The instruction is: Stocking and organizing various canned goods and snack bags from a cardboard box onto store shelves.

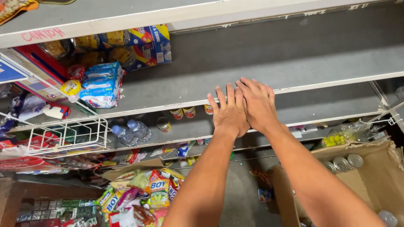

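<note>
Both forearms reach up from under the camera, and at their ends my left hand [229, 112] and right hand [259, 103] lie side by side, touching along the thumbs, palms down and fingers stretched flat. Neither grips anything that I can see; the fingertips rest at the front lip of the grey shelf [305, 54], which I take as my landmark. Just under that lip, on the next board down, a few small cans [183, 113] stand in a short row right by my left fingers. Further left on that lower board are two water bottles [131, 131], beside a white wire rack [68, 135]. At the grey shelf's own left end lie blue-and-white packets [103, 86], and the long stretch in front of my hands shows bare board. Below and to the right of the shelf, an open cardboard box [381, 185] on the floor shows several can tops [342, 163] in its far corner. Below and to the left sits a heap of bright snack bags [141, 203]. Judging from this, only a handful of cans are up, and more remain in the box.
</note>
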